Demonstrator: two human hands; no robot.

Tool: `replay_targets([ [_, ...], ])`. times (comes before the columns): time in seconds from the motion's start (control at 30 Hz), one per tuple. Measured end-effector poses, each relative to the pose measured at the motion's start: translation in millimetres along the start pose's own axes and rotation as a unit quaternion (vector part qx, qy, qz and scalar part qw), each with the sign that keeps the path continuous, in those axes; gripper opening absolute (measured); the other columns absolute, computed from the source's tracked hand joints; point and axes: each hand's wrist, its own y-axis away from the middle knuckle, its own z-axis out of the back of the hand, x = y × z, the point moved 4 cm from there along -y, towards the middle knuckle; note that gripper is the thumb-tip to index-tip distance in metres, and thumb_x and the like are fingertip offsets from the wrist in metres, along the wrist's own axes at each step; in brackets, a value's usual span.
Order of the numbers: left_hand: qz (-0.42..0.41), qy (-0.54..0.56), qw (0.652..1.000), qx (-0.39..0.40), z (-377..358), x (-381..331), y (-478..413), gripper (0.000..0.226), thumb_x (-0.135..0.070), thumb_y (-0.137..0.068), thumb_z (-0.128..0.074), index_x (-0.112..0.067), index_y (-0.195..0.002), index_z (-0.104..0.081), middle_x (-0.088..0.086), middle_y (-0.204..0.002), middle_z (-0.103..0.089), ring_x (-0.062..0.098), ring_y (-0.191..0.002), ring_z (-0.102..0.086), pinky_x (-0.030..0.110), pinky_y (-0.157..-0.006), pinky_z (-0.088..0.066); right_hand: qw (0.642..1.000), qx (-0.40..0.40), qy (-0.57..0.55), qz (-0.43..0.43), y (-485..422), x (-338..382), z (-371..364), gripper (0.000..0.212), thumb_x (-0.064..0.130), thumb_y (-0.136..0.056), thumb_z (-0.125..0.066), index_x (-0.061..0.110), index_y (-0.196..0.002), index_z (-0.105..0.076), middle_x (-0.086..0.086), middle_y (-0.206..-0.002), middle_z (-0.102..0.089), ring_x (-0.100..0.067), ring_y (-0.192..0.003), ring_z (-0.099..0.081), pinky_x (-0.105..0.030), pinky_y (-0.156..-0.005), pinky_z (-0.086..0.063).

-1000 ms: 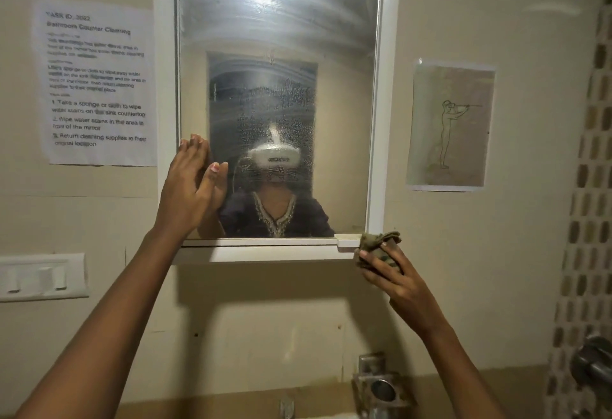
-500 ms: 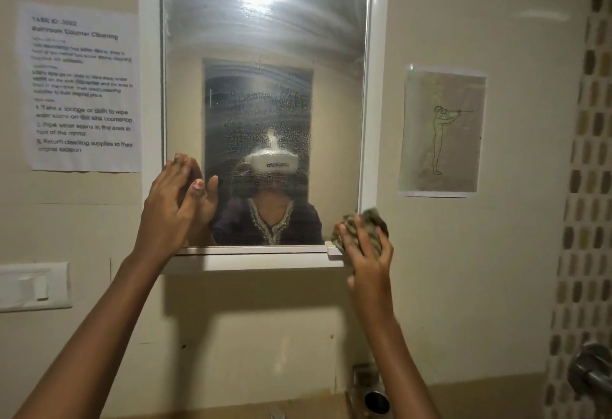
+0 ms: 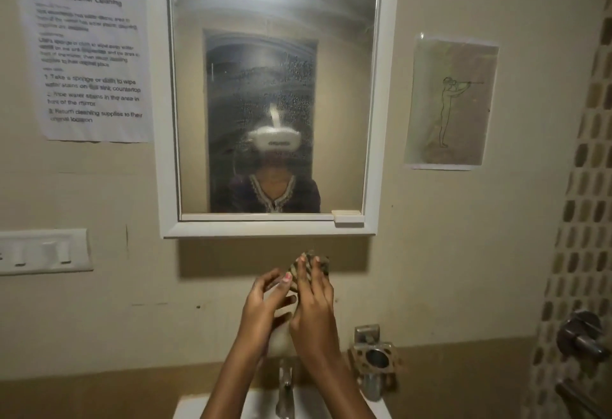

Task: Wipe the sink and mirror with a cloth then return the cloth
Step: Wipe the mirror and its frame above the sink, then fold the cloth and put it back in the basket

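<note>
Both forearms are bare, with no sleeves showing, and the left hand (image 3: 265, 306) has a pink-painted nail on one finger.

A mirror (image 3: 271, 87) hangs on the wall above the sink (image 3: 185, 408), whose tap (image 3: 285, 385) stands at its back edge. A printed sheet (image 3: 89, 57) is fixed left of the mirror, a switch plate (image 3: 44, 251) below it; a drawing (image 3: 452, 100) hangs to the right. Between mirror and tap, the left hand (image 3: 265, 312) and right hand (image 3: 314, 309) meet on a cloth (image 3: 309, 268). A metal holder (image 3: 374, 357) sits right of the tap.
</note>
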Motion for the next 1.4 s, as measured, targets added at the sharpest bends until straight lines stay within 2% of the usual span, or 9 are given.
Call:
replay_targets([
  [0.2, 0.092, 0.058, 0.988, 0.11, -12, 49, 25, 0.033, -0.028, -0.077, -0.063, -0.008, -0.102, -0.07, 0.012, -0.097, -0.075, 0.026, -0.091, -0.068, 0.028, -0.07, -0.051, 0.992, 0.072, -0.079, -0.07, 54, -5, 13, 0.064, 0.015, -0.087, -0.027, 0.036, -0.141, 0.0, 0.011, -0.153, -0.003, -0.007, -0.14, -0.005, -0.022, -0.117, -0.003],
  [0.4, 0.15, 0.061, 0.969, 0.188, -67, 95, 37, 0.022, -0.021, -0.085, -0.057, -0.009, -0.097, -0.071, 0.009, -0.093, -0.075, 0.026, -0.092, -0.068, 0.047, -0.095, -0.047, 0.981, -0.008, -0.051, -0.187, 90, -64, 91, 0.059, 0.01, -0.078, -0.051, 0.023, -0.135, -0.043, -0.003, -0.147, -0.038, -0.015, -0.138, -0.029, -0.031, -0.116, -0.022],
  [0.5, 0.158, 0.072, 0.954, 0.245, -114, 107, 53, 0.024, -0.008, -0.088, -0.047, -0.01, -0.085, -0.071, 0.0, -0.072, -0.077, 0.01, -0.068, -0.072, 0.033, -0.075, -0.056, 0.959, -0.001, -0.001, -0.283, 118, -101, 142, 0.077, 0.038, -0.069, -0.065, 0.03, -0.139, -0.032, -0.003, -0.148, -0.029, -0.023, -0.138, -0.023, -0.035, -0.113, -0.021],
  [0.67, 0.175, 0.097, 0.898, 0.393, -192, 105, 96, 0.02, -0.019, -0.066, -0.067, -0.012, -0.083, -0.074, 0.003, -0.085, -0.078, 0.011, -0.079, -0.073, 0.019, -0.065, -0.059, 0.877, 0.037, -0.288, -0.382, 174, -137, 221, 0.063, 0.013, -0.069, -0.079, 0.005, -0.126, -0.052, -0.006, -0.116, -0.065, -0.011, -0.101, -0.064, -0.021, -0.089, -0.051],
  [0.77, 0.144, 0.01, 0.88, 0.452, -250, 105, 130, 0.038, -0.033, -0.065, -0.07, -0.008, -0.094, -0.066, 0.006, -0.088, -0.077, 0.004, -0.072, -0.072, 0.015, -0.062, -0.055, 0.884, -0.012, -0.228, -0.409, 215, -150, 276, 0.038, 0.014, -0.074, -0.077, 0.002, -0.108, -0.066, -0.015, -0.109, -0.07, -0.024, -0.1, -0.067, -0.036, -0.093, -0.052],
  [0.83, 0.083, -0.022, 0.883, 0.461, -301, 108, 163, 0.024, -0.034, -0.075, -0.068, -0.012, -0.081, -0.061, 0.001, -0.075, -0.076, -0.008, -0.058, -0.065, 0.006, -0.057, -0.049, 0.887, -0.061, -0.175, -0.424, 248, -161, 320, 0.025, 0.014, -0.073, -0.077, 0.004, -0.095, -0.07, 0.002, -0.083, -0.074, -0.005, -0.075, -0.067, -0.02, -0.072, -0.055],
  [1.07, -0.009, -0.013, 0.816, 0.578, -487, 107, 367, 0.026, 0.004, -0.09, -0.046, -0.016, -0.078, -0.058, -0.006, -0.066, -0.067, -0.01, -0.058, -0.059, 0.005, -0.056, -0.046, 0.844, -0.184, 0.029, -0.503, 391, -148, 542, 0.017, 0.025, -0.073, -0.077, 0.021, -0.064, -0.063, 0.004, -0.066, -0.062, 0.0, -0.055, -0.053, -0.018, -0.054, -0.043],
  [1.27, 0.106, 0.068, 0.714, 0.689, -626, 95, 618, 0.017, 0.006, -0.09, -0.043, -0.005, -0.088, -0.055, -0.005, -0.06, -0.067, -0.008, -0.049, -0.061, 0.007, -0.048, -0.047, 0.714, -0.264, 0.221, -0.61, 564, -95, 739, 0.032, 0.041, -0.07, -0.077, 0.017, -0.056, -0.062, 0.001, -0.058, -0.062, -0.006, -0.056, -0.055, -0.024, -0.05, -0.041],
  [1.4, 0.197, 0.041, 0.619, 0.759, -694, 83, 753, 0.012, -0.018, -0.093, -0.048, -0.013, -0.1, -0.056, 0.005, -0.091, -0.066, 0.018, -0.085, -0.066, 0.029, -0.07, -0.056, 0.618, -0.37, 0.268, -0.64, 657, -71, 839, 0.032, 0.043, -0.071, -0.075, 0.012, -0.073, -0.07, -0.006, -0.073, -0.069, -0.017, -0.069, -0.063, -0.024, -0.051, -0.039],
])
